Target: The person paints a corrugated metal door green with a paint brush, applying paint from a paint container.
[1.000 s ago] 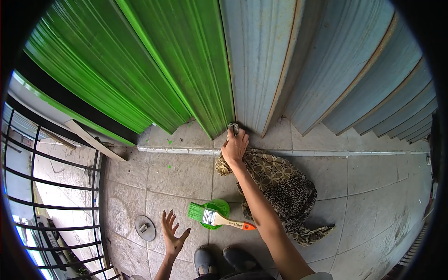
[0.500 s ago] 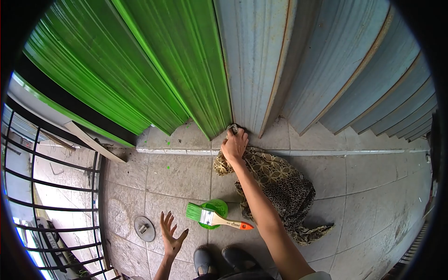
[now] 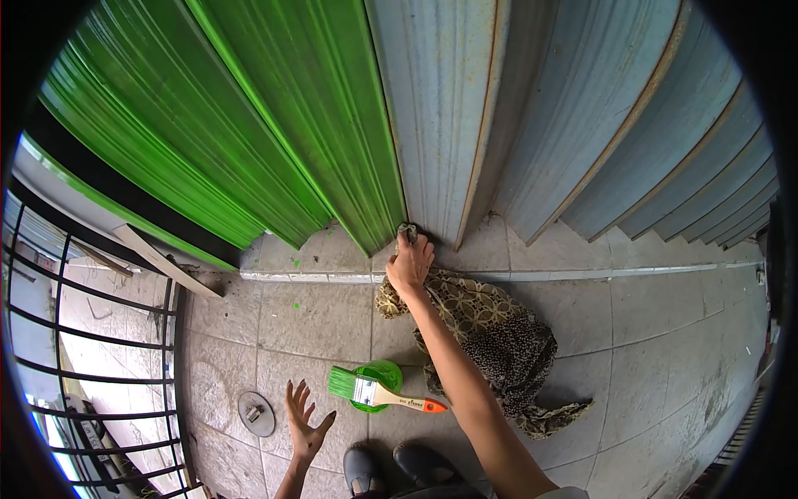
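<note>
My right hand (image 3: 410, 264) is closed on a patterned cloth (image 3: 507, 333). A bunched end of it sticks up past my fingers at the foot of the folding metal door, by the seam between a green panel (image 3: 307, 125) and a grey-blue panel (image 3: 436, 125). The rest of the cloth trails over the step onto the tiles. Near the bottom, my left hand (image 3: 307, 422) hangs with its fingers spread, holding nothing. To its right a brush (image 3: 386, 395) with green bristles lies across the top of a container of green paint (image 3: 385, 372).
Black metal bars (image 3: 100, 370) curve along the left side. A wooden strip (image 3: 166, 262) leans near them. On the tiles lies a round metal disc (image 3: 256, 414). My shoes (image 3: 424, 463) are at the bottom. A low tiled step (image 3: 582, 274) runs below the door.
The view has shifted slightly. My right hand stays at the panel seam with the cloth, and my left hand is still spread in about the same place.
</note>
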Demonstrator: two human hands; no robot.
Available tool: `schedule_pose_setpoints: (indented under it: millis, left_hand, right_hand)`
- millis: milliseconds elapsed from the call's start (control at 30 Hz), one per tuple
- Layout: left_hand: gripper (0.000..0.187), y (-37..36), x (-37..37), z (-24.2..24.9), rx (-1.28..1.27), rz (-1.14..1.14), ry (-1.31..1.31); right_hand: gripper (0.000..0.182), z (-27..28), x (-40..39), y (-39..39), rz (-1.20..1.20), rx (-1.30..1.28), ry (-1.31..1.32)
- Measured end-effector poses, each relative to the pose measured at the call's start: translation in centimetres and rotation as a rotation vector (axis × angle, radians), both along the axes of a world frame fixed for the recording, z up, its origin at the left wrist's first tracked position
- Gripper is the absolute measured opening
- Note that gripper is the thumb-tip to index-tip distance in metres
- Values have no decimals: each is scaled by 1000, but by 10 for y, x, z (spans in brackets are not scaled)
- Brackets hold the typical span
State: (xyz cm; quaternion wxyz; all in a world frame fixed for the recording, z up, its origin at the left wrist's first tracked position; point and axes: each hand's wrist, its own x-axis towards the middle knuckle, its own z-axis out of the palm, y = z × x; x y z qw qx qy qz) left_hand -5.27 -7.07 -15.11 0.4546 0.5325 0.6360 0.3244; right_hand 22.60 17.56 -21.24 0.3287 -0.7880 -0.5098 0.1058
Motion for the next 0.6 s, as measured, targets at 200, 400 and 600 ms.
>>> schedule_pose_setpoints:
  millis: [200,400,600]
  left_hand:
    - [110,1,4,5,29,-11,-1]
    - [111,4,8,6,46,-50,3]
    - [111,-1,-3,4,34,-11,2]
  right_hand:
    - [55,0,-2,3,-32,-31,85]
    - [47,0,2,8,-40,-206,220]
    - [59,-13,-2,-3,-47,-14,141]
